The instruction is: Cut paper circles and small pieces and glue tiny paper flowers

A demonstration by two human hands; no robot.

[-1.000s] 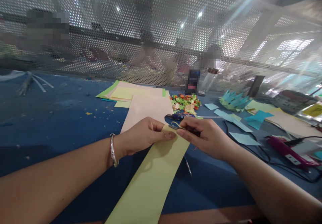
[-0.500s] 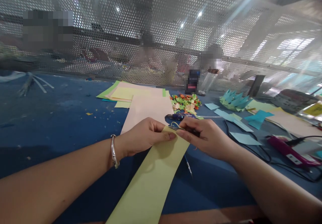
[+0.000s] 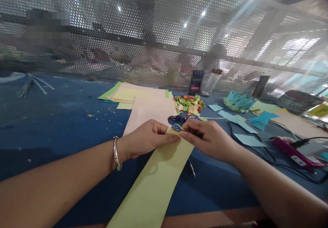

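Observation:
My left hand (image 3: 151,137) wears a silver bangle and pinches the top edge of a long yellow-green paper strip (image 3: 156,183) between thumb and fingers. The strip slopes down toward me, past the table's front edge. My right hand (image 3: 208,135) is closed around scissors (image 3: 176,129), mostly hidden in the fingers; their dark metal blades lie at the strip's top edge. A thin curled sliver of paper (image 3: 177,125) rises by the blades. Just behind the hands lies a dark blue tool (image 3: 183,118) with a clear stick, apparently a glue gun.
Pale pink sheets (image 3: 151,113) and a paper stack (image 3: 123,93) lie behind my left hand. Colourful paper scraps (image 3: 189,104), a blue paper crown shape (image 3: 238,101), a magenta power strip (image 3: 297,154) and cables are rightward. A thin blue tool (image 3: 192,169) lies near the strip. Perforated metal panel (image 3: 115,33) stands behind.
Almost nothing differs. Both hands, the scissors and the paper strip stay in nearly the same place; the view shifts very slightly.

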